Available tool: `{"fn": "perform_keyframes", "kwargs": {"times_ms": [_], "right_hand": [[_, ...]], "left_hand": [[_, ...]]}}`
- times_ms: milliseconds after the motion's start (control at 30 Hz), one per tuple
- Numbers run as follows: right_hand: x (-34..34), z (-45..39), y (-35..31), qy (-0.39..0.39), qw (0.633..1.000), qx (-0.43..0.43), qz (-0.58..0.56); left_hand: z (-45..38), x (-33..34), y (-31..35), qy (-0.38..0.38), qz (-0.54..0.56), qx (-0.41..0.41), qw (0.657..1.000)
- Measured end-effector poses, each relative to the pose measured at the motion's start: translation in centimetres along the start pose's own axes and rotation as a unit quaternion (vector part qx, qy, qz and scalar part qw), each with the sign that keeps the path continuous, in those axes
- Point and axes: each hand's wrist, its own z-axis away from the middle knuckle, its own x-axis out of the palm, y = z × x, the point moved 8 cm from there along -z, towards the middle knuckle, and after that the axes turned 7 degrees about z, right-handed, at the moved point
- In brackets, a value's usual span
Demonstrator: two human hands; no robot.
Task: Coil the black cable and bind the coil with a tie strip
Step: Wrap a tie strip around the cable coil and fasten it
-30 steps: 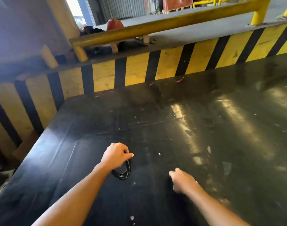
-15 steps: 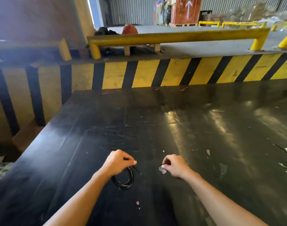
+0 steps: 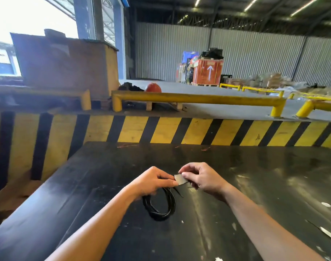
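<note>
- Now the coiled black cable (image 3: 159,206) is being held closed in the left hand (image 3: 153,182).
- The tie strip (image 3: 180,179) is being pinched by the right hand (image 3: 202,178); it likely needs wrapping around next.

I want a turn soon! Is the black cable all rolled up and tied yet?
Rolled up, yes: the thin black cable already hangs in a round coil from the left hand. Tied, not yet: the right hand pinches a small flat grey tie strip beside the coil's top, touching the left fingertips. Wrapping it round the loops and closing it is left.
</note>
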Motion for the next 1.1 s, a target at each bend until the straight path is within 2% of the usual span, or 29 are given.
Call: {"fn": "perform_keyframes", "kwargs": {"times_ms": [67,167,233,467,600,733,833,967,1033,1100], "right_hand": [[-1.2,-0.3,-1.0,0.019,0.999,-0.019,0.030],[-2.9,-0.4,-1.9,0.096,0.987,-0.051,0.116],[-3.5,-0.1,-2.4,0.132,0.981,-0.074,0.124],[-4.8,0.4,-1.7,0.077,0.988,-0.104,0.079],[-6.5,-0.3,-0.9,0.096,0.983,-0.101,0.120],[-7.5,-1.1,-0.8,0.142,0.971,-0.110,0.156],[-7.8,-1.5,-1.7,0.135,0.967,-0.146,0.162],[-8.3,-2.3,-2.1,0.134,0.961,-0.149,0.193],[-8.6,-2.6,-1.8,0.151,0.963,-0.131,0.180],[-9.7,-2.8,-0.7,0.176,0.975,-0.082,0.104]], "left_hand": [[-0.6,0.2,1.2,-0.008,0.008,0.016,1.000],[-1.5,-0.2,2.4,0.014,0.033,0.037,0.999],[-2.1,-0.3,3.3,0.021,0.037,0.056,0.998],[-4.5,0.8,6.3,0.012,0.015,0.116,0.993],[-5.8,1.9,7.6,-0.001,-0.025,0.130,0.991],[-7.1,1.6,8.5,0.022,-0.047,0.133,0.990],[-7.6,1.2,9.1,0.029,-0.037,0.135,0.990],[-7.9,1.1,9.9,0.028,-0.026,0.144,0.989],[-8.1,1.2,10.2,0.034,-0.012,0.148,0.988],[-8.3,1.2,10.3,0.043,-0.014,0.153,0.987]]}}
